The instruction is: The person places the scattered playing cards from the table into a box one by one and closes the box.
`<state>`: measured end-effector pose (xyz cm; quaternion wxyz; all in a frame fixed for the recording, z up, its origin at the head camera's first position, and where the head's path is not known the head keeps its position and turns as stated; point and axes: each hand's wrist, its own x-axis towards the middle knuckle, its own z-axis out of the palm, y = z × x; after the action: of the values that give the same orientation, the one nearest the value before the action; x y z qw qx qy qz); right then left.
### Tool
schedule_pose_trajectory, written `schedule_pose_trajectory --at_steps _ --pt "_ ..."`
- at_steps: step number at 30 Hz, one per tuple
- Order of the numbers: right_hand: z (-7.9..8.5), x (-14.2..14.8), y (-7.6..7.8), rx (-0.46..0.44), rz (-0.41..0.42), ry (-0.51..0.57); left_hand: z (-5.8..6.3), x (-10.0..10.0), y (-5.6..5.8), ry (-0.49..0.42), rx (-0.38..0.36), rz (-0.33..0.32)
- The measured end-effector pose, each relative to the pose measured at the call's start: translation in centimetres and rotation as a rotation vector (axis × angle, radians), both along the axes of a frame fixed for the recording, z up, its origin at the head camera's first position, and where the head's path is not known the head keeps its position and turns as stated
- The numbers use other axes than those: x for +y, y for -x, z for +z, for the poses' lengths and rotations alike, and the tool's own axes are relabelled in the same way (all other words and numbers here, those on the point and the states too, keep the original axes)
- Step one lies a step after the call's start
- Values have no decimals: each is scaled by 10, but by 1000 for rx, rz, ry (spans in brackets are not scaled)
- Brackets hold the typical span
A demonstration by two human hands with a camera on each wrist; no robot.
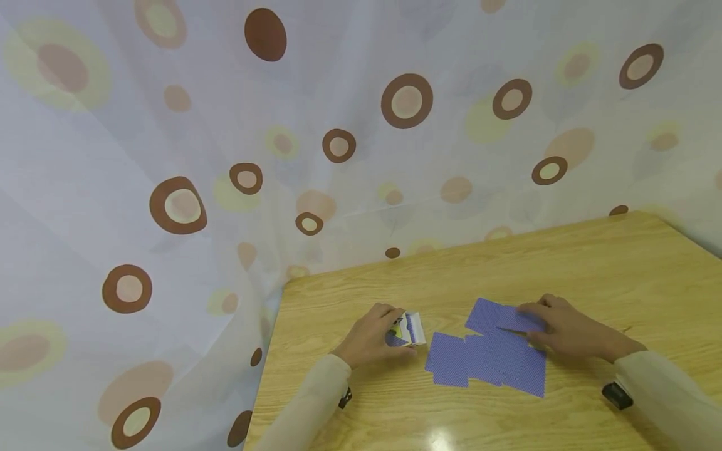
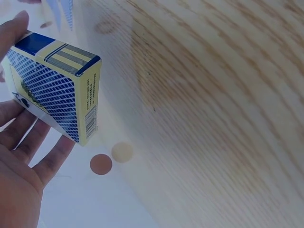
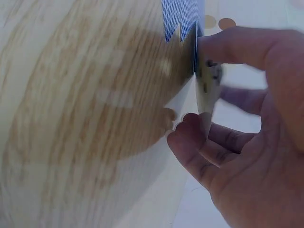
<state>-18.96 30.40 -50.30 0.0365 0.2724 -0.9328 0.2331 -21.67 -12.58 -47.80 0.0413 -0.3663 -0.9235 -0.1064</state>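
My left hand grips a playing card box at the left of the table, its white end flap towards the cards. In the left wrist view the box shows a blue checked face and a barcode on its side, between thumb and fingers. Several blue-backed playing cards lie overlapped, backs up, right of the box. Over their right end, my right hand pinches a playing card that is lifted and tilted. In the right wrist view this card appears nearly edge-on, between thumb and fingers.
The wooden table has its left edge near the left forearm. A dotted curtain hangs behind the table and along its left side. A dark device is strapped at the right wrist.
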Motion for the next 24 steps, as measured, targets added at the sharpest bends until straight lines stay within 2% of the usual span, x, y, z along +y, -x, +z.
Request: schedule_pose_trajectory --at_steps 8,13,24 --pt "2 4 7 -37 -52 -98 4 1 -3 -4 1 -5" --pt "7 5 10 -29 -43 -91 4 0 -4 -18 11 -13" --pt "12 2 8 -87 -56 -81 3 -1 -2 -33 34 -35"
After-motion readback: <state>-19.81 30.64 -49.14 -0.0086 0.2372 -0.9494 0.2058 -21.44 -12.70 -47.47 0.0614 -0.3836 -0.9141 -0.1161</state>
